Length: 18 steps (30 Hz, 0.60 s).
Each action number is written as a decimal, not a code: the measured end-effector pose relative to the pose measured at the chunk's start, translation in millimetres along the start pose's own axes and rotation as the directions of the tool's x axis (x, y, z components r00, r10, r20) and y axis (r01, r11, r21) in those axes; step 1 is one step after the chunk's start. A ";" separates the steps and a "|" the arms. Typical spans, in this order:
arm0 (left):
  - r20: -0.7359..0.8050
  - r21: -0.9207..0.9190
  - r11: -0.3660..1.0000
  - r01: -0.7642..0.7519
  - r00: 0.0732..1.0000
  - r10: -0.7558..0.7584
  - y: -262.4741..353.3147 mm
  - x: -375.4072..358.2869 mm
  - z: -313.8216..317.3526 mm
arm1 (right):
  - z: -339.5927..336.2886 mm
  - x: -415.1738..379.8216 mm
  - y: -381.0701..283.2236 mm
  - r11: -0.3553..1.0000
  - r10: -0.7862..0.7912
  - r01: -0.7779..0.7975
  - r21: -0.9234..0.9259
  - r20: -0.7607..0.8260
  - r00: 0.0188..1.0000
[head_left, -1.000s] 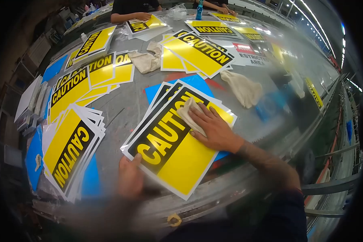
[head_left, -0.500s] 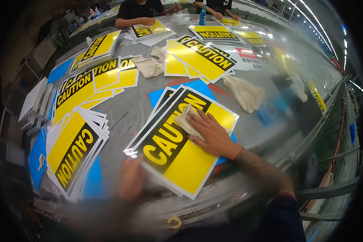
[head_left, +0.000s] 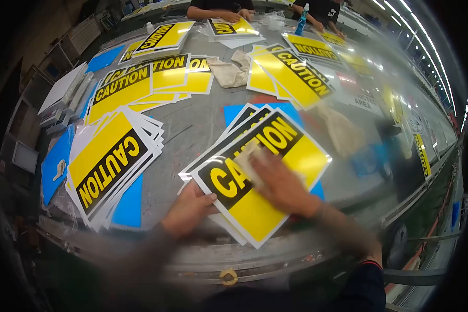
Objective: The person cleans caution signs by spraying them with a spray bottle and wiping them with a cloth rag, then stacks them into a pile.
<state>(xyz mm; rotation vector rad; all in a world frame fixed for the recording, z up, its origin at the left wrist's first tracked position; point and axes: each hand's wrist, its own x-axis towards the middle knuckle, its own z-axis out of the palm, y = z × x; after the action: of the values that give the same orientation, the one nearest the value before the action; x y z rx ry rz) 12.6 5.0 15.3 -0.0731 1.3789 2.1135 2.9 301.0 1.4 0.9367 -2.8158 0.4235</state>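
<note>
A yellow and black CAUTION sign [head_left: 268, 210] lies on top of a small fanned stack before me, slightly askew over the signs below. My left hand [head_left: 190, 208] grips its left corner, thumb on the face and fingers beneath the edge. Near the middle of the sign, my right hand [head_left: 278, 184], blurred by motion, presses a pale cloth [head_left: 248, 162] against the printed letters. Part of the lettering is hidden by the cloth and hand. Under the stack, a blue sheet [head_left: 235, 112] shows at the back and right.
To the left is another CAUTION stack [head_left: 108, 179] on a blue sheet [head_left: 128, 205]. More signs [head_left: 122, 88] lie farther back. A crumpled cloth [head_left: 228, 73] and a blue spray bottle [head_left: 301, 23] are on the worktable [head_left: 177, 140]. Two people work across the table.
My left hand has come up to the sign's left corner and now grips it. The top sign sits more askew on its stack. My view has shifted, and the right hand still presses the cloth.
</note>
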 end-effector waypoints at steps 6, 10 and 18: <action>0.008 -0.040 0.999 0.023 1.000 -0.023 0.9 1.9 -11.6 | 10.1 36.5 -34.1 0.970 -0.227 0.231 -0.081 0.058 0.972; -0.034 -0.009 1.000 0.026 0.999 -0.026 2.6 0.5 -5.2 | 8.9 60.0 28.8 0.973 -0.011 -0.026 -0.231 -0.156 0.988; -0.022 -0.032 0.999 0.035 0.999 -0.036 -3.1 0.1 -15.1 | 21.6 73.6 -55.4 0.924 -0.318 0.295 0.245 0.058 0.946</action>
<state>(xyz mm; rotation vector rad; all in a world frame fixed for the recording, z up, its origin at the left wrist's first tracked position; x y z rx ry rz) 10.0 -6.9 5.8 -0.1336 1.3477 2.1112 -23.2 210.4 9.5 1.4571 -2.6708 0.6923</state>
